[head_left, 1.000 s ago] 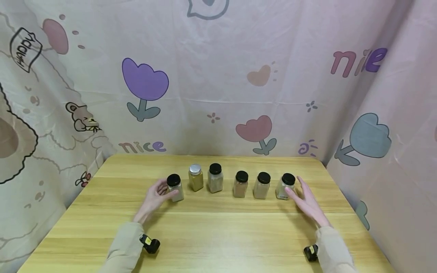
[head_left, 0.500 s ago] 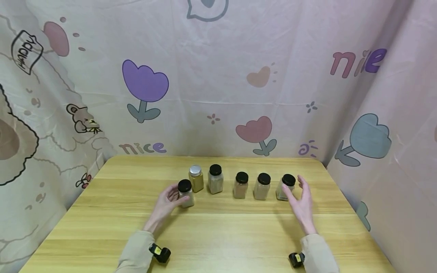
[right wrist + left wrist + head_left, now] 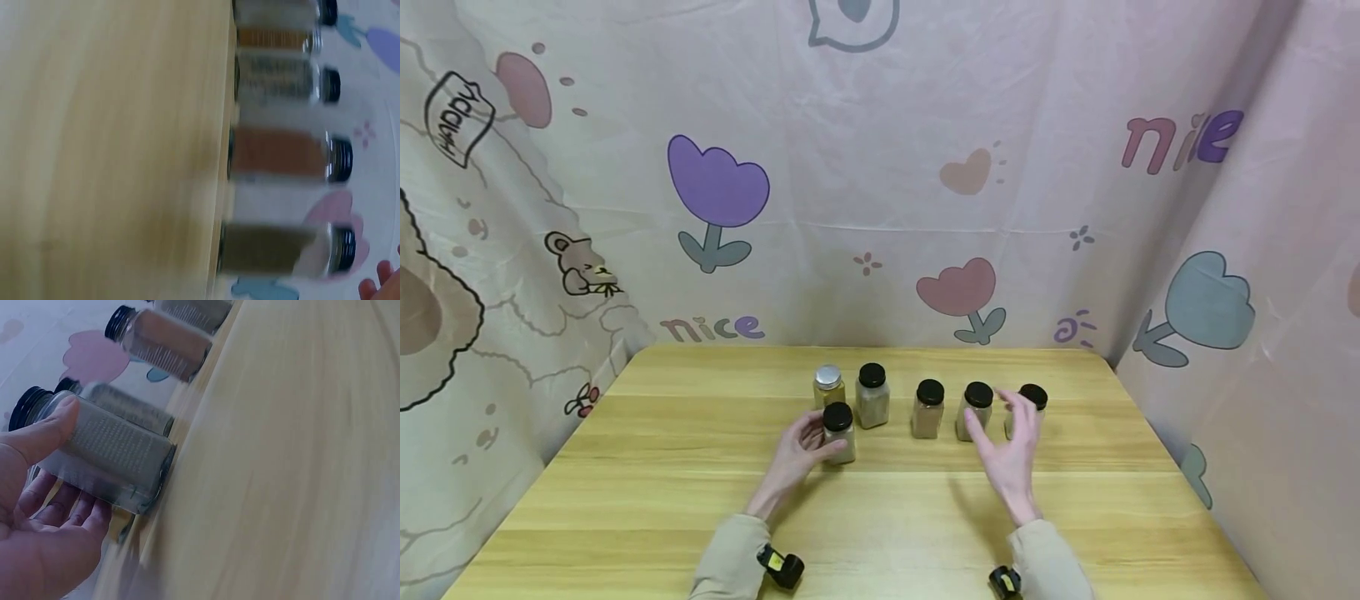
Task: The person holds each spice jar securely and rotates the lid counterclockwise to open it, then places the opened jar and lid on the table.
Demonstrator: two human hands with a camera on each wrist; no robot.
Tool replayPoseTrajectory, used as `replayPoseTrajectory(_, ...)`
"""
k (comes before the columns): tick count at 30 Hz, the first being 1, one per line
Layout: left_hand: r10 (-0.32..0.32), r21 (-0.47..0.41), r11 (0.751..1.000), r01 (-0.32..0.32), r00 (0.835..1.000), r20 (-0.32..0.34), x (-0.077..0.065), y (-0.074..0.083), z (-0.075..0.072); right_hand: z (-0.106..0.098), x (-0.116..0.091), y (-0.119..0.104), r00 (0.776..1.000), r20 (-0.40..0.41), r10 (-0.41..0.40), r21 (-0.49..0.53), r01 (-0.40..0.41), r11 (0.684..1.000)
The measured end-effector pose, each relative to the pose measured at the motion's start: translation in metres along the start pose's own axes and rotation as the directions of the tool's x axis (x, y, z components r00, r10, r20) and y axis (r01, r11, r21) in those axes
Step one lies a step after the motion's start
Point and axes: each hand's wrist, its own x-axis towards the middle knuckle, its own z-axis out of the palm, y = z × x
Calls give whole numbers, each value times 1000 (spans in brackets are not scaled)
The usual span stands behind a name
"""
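My left hand [image 3: 794, 457] holds a square clear jar with a black screw lid [image 3: 842, 443], filled with greyish powder. In the left wrist view the thumb lies across the printed jar side and the fingers curl behind it. This jar stands upright in front of a silver-lidded jar of yellow powder [image 3: 827, 379] and partly covers it. My right hand [image 3: 1013, 458], fingers spread and holding nothing, is before two black-lidded jars: a beige-brown one [image 3: 975, 410] and the rightmost one [image 3: 1033, 395], partly hidden by the fingers. Only fingertips [image 3: 382, 278] show in the right wrist view.
Between the hands stand a black-lidded jar of grey-green contents [image 3: 873, 406] and one of reddish-brown powder [image 3: 927, 417]. All the jars stand toward the back of the wooden table [image 3: 895, 533]. A printed curtain [image 3: 820, 167] hangs behind and at both sides.
My left hand has moved right with its jar, from left of the silver-lidded jar to in front of it. The right hand has moved left, away from the rightmost jar.
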Motion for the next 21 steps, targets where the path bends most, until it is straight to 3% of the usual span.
replayPoseTrajectory(7,54,-5,999,-54,998,17,-1,0,21,31,-15,-18,986,166,-35,80,21,997)
replayPoseTrajectory(14,89,-35,996,-87,995,54,-3,0,39,53,-24,-34,934,356,-19,75,-8,997)
replayPoseTrajectory(17,106,-52,993,-102,991,84,-3,1,45,60,-26,-39,913,408,-9,66,-20,998)
replayPoseTrajectory(21,124,-63,991,-118,987,107,-3,0,51,67,-30,-41,906,424,-10,56,-15,998)
